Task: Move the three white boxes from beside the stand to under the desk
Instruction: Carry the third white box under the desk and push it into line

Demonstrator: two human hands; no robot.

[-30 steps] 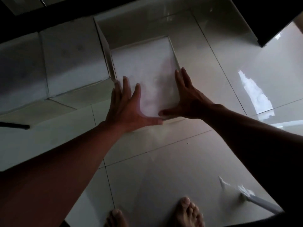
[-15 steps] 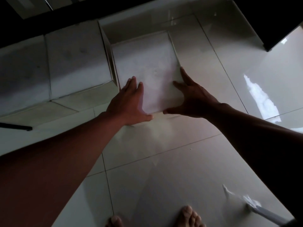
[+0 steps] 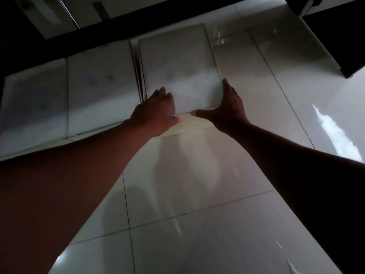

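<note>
Three white boxes stand side by side on the pale tiled floor below a dark desk edge (image 3: 118,34). The right box (image 3: 177,64) is between my hands. My left hand (image 3: 156,111) lies flat on its near left corner, fingers together. My right hand (image 3: 227,105) presses its near right edge, thumb along the front. The middle box (image 3: 100,88) touches it on the left, and the left box (image 3: 33,105) sits beyond that, in shadow.
A dark piece of furniture (image 3: 335,40) stands at the upper right on the glossy floor (image 3: 197,194). A bright window reflection (image 3: 333,135) lies on the tiles to the right.
The right box has slid away from me toward the desk and now lines up closer with the other two. Both hands followed it, and the view tilted forward so my feet are out of frame.
</note>
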